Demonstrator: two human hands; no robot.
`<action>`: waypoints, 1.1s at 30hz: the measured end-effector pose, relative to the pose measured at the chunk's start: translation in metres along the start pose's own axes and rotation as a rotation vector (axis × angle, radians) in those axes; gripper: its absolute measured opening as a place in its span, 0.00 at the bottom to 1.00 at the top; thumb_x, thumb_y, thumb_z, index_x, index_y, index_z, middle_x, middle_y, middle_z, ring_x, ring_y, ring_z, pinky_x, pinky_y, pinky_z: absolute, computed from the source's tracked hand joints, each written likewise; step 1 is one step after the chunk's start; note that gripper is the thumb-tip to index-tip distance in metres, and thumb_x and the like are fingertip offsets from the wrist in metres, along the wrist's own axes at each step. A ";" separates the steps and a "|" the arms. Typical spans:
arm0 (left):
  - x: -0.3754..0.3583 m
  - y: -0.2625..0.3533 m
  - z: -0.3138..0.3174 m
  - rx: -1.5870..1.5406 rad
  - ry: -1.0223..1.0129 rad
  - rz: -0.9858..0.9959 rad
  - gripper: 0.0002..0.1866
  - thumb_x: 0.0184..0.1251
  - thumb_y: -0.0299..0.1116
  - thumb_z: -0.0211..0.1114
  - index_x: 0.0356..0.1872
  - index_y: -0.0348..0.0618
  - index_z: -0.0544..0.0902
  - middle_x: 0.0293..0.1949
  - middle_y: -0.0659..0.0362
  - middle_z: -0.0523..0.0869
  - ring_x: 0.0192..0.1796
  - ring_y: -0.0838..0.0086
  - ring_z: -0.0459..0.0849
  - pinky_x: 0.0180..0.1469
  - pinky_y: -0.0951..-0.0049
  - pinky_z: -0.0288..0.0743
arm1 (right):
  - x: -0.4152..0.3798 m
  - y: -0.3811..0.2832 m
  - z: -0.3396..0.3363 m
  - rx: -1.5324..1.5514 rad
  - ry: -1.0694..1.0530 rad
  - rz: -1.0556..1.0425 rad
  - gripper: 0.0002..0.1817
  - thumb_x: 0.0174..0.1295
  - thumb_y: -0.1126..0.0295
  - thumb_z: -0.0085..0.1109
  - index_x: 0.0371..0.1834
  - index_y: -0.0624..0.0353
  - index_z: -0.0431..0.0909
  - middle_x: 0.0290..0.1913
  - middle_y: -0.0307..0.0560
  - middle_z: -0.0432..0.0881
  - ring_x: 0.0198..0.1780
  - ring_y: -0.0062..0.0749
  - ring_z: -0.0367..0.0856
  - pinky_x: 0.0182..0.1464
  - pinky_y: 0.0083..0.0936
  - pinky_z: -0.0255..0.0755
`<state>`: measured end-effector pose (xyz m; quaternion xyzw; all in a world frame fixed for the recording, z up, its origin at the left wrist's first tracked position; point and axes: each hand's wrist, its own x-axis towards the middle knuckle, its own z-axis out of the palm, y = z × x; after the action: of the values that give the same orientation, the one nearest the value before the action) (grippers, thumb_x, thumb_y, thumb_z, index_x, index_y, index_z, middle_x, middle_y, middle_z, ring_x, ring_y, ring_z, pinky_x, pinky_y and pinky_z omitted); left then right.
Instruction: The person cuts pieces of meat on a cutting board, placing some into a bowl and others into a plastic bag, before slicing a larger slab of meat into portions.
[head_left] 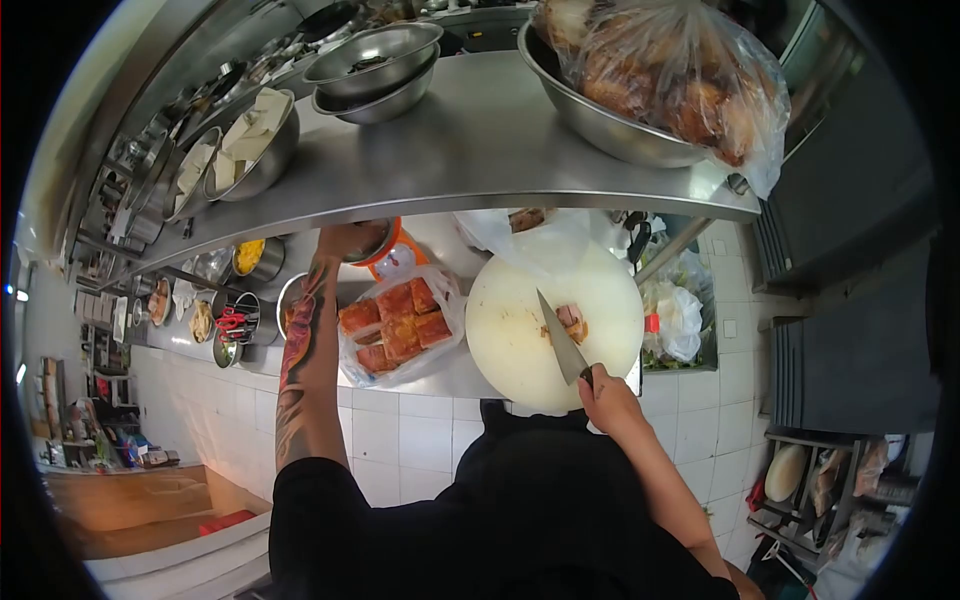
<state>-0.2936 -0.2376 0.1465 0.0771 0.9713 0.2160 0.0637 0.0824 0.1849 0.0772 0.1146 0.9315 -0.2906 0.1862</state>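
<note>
My right hand (610, 400) is closed round the handle of a kitchen knife (567, 345). The blade lies over a round white cutting board (500, 335), beside a small piece of cut meat (572, 322). My left hand (345, 242) reaches forward to the shelf's edge, at an orange container (400, 245) with something dark in it. The shelf edge partly covers that hand, and its fingers cannot be made out. Between my arms, slabs of browned, crisp-skinned meat (403, 330) lie on a clear plastic bag (450, 290).
A steel shelf (450, 150) crosses above the counter, bearing a bowl (640, 145) with bagged roast meat (690, 100), steel bowls (390, 95) and a bowl of white blocks (250, 130). Red-handled scissors (232, 320) stand left. Plastic bags (675, 320) lie right of the board.
</note>
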 end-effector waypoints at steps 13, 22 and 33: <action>0.017 -0.061 0.048 0.036 0.154 0.225 0.39 0.54 0.48 0.89 0.66 0.44 0.85 0.61 0.46 0.91 0.65 0.50 0.89 0.68 0.56 0.82 | 0.003 0.004 0.003 0.037 0.038 -0.022 0.19 0.82 0.57 0.58 0.51 0.65 0.74 0.36 0.73 0.89 0.42 0.76 0.88 0.48 0.64 0.80; 0.021 -0.070 0.053 0.091 0.174 0.237 0.42 0.54 0.48 0.89 0.69 0.41 0.83 0.64 0.44 0.89 0.68 0.48 0.87 0.72 0.54 0.78 | 0.003 0.002 -0.002 0.048 0.011 -0.003 0.19 0.82 0.57 0.58 0.52 0.66 0.75 0.37 0.74 0.88 0.43 0.77 0.88 0.49 0.65 0.79; 0.014 -0.064 0.029 -0.014 0.132 0.165 0.37 0.63 0.45 0.82 0.71 0.40 0.82 0.64 0.46 0.90 0.64 0.53 0.89 0.68 0.60 0.80 | 0.002 0.000 -0.004 0.002 0.009 -0.033 0.18 0.82 0.58 0.58 0.52 0.65 0.75 0.37 0.71 0.89 0.42 0.73 0.89 0.48 0.62 0.82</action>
<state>-0.3103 -0.2800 0.0914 0.1419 0.9622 0.2317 -0.0178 0.0793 0.1872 0.0794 0.1005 0.9338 -0.2940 0.1772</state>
